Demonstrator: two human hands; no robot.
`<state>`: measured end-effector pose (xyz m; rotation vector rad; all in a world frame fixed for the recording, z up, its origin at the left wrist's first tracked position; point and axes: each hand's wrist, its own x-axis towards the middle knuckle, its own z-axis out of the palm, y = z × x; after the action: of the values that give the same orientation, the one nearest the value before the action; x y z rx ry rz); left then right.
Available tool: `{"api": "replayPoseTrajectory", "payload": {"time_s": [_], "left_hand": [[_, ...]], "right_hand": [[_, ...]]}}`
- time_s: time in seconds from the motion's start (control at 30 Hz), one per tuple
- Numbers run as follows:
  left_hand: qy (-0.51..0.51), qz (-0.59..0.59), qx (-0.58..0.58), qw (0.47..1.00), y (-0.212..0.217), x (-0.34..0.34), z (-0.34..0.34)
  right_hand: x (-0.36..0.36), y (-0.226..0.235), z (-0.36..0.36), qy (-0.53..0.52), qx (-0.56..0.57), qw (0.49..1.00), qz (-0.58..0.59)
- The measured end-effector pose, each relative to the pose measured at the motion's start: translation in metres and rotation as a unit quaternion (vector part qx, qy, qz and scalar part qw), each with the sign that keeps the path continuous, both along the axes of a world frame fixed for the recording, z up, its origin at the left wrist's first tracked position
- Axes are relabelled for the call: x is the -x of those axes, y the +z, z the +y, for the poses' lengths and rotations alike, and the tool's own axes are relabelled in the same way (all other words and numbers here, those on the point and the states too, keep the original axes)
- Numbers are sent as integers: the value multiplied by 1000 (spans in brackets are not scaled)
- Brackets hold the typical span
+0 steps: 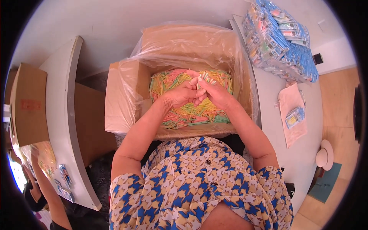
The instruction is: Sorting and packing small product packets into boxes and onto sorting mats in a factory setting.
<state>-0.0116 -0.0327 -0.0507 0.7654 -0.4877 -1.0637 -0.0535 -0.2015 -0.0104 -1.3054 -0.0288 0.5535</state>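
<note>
We see the bundle [207,78] above the loose sticks [180,117] in the box [122,96], its far ends fanning. The right hand's [217,93] grip is clamped on it; whether the left hand's [180,95] is too, we cannot tell. Uneven pressure could let sticks slip and drop.

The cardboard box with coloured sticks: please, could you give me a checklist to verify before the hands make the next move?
1. Box open below both hands, the left and the right: ok.
2. Clear plastic liner draped over the walls, not covering the loose sticks: ok.
3. Bundle of sticks held in the right hand's fingers: ok.
4. Exact number in the bundle: cannot tell; the fingers hide part.
5. Loose sticks sorted by colour: not ok; pink, yellow and green lie mixed.
6. Small packet resting on the pink cloth: ok.
</note>
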Motion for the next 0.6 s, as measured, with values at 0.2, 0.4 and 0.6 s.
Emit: {"api": "replayPoseTrajectory", "payload": {"time_s": [0.2, 0.4, 0.6], "left_hand": [[38, -31, -117, 992, 2, 3, -3], [41, -58, -75, 995, -2, -6, -5], [92, -154, -189, 965, 2, 12, -13]], "right_hand": [[-9, 12, 3, -169, 174, 920, -308], [-18, 14, -2, -29, 424, 733, -531], [-3, 3, 13, -95, 597, 683, -411]]}}
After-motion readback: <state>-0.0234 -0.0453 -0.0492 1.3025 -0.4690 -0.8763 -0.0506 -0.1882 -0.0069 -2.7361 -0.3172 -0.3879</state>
